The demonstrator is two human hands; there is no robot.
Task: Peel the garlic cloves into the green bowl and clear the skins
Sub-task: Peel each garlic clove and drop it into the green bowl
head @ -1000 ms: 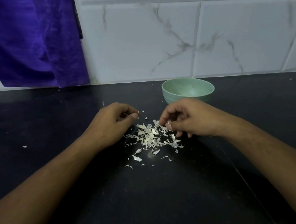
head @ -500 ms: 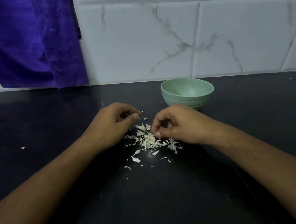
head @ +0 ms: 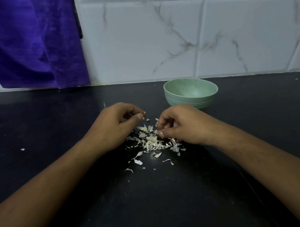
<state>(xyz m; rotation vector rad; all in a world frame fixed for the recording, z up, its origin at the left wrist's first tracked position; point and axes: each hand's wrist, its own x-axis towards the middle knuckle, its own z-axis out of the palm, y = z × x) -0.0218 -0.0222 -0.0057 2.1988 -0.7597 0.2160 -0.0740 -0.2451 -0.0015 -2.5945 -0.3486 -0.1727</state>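
A pile of pale garlic skins (head: pixel 150 139) lies on the black counter between my hands. My left hand (head: pixel 114 125) rests at the pile's left edge, its fingers curled shut and the thumb pressed to the fingertips; whether anything is inside is hidden. My right hand (head: pixel 179 125) sits on the right side of the pile with its fingers pinched down on skins, and a white flake sticks up at its fingertips. The green bowl (head: pixel 191 92) stands just behind my right hand, and the part of its inside that shows is bare. No whole clove shows.
Loose skin flakes (head: pixel 138 162) are scattered in front of the pile, and one stray flake (head: pixel 22 149) lies far left. A white tiled wall (head: pixel 192 38) runs along the back of the black counter (head: pixel 159 200). A purple cloth (head: pixel 20 41) hangs at the back left.
My right hand has slid left from beside the bowl onto the skin pile and closed its fingers on the skins. My left hand has stayed put.
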